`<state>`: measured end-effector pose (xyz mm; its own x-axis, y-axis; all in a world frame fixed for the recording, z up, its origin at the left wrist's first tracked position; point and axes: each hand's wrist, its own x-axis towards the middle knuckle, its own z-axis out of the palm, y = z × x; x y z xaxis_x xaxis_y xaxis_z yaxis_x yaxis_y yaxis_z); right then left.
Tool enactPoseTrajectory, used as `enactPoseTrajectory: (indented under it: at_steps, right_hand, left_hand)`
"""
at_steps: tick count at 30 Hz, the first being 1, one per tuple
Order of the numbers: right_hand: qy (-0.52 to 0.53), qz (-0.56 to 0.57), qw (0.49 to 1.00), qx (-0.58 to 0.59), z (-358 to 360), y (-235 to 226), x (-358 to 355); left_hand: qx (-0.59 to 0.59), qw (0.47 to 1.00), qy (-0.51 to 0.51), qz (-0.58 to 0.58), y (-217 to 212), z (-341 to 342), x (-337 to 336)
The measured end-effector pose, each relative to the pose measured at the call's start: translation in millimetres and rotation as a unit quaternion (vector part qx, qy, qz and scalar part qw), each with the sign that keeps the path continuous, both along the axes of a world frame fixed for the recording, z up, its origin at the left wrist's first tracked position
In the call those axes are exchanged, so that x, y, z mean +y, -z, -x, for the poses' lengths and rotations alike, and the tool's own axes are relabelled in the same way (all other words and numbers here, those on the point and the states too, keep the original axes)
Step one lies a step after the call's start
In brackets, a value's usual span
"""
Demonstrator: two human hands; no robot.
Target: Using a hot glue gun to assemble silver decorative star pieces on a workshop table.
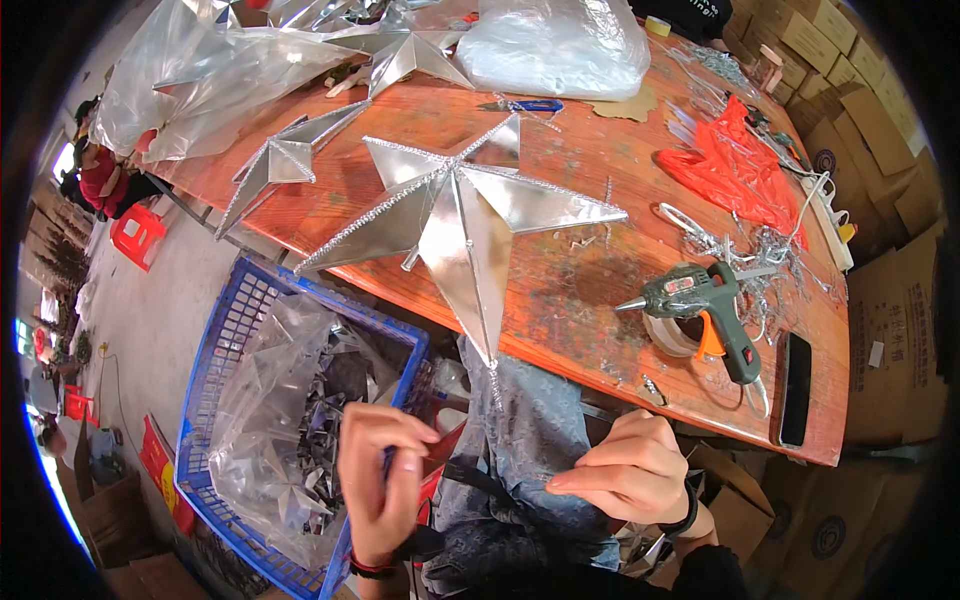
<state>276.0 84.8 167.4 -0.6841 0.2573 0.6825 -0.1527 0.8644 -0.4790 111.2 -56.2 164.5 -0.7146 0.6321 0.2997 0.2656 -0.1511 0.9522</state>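
Note:
A silver star [470, 240] edged with tinsel lies on the wooden table, one point reaching over the front edge. A short tinsel strand [495, 388] hangs from that tip. Below it, above my lap, my left hand [382, 475] has loosely bent fingers with the thumb apart, and nothing visible in it. My right hand [628, 470] is closed in a pinch by the table edge; anything between its fingertips is too small to make out. Neither hand touches the star. A green glue gun [695, 300] rests against a tape roll [670, 335] to the right.
A blue crate [225, 335] holding silver pieces in clear plastic stands at my left. More silver stars [278, 160], pliers [530, 105] and plastic bags [555, 45] lie farther back. A red bag [735, 155], tinsel scraps [765, 260] and a phone [795, 390] are on the right.

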Motion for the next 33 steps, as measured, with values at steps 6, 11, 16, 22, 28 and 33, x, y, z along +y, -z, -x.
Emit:
enactPoseTrajectory:
  at_steps: [6, 11, 16, 22, 28, 33]
  right_hand:
    - [-0.030, -0.022, 0.998, -0.054, -20.1, -14.4, 0.7]
    - [-0.031, -0.113, 0.993, -0.023, -28.7, -31.5, 1.7]
    - [0.058, -0.181, 0.979, 0.078, -23.3, -48.6, -13.8]
    - [0.102, -0.251, 0.961, -0.047, -33.3, -103.0, -17.5]
    - [0.091, -0.261, 0.954, -0.118, 5.1, -149.9, 4.8]
    - [0.116, -0.243, 0.942, -0.199, 38.5, -178.0, 23.3]
  left_hand:
    - [0.118, 0.978, -0.092, 0.148, 17.1, 39.1, -34.3]
    - [0.096, 0.983, -0.130, 0.092, 32.4, 58.1, -60.3]
    - [0.197, 0.962, -0.157, 0.102, 28.5, 62.0, -59.4]
    - [0.133, 0.976, -0.150, 0.083, 28.5, 53.6, -31.4]
    - [0.121, 0.976, -0.177, 0.028, 39.1, 60.3, -44.6]
    - [0.081, 0.982, -0.166, -0.039, 41.9, 60.8, -40.8]
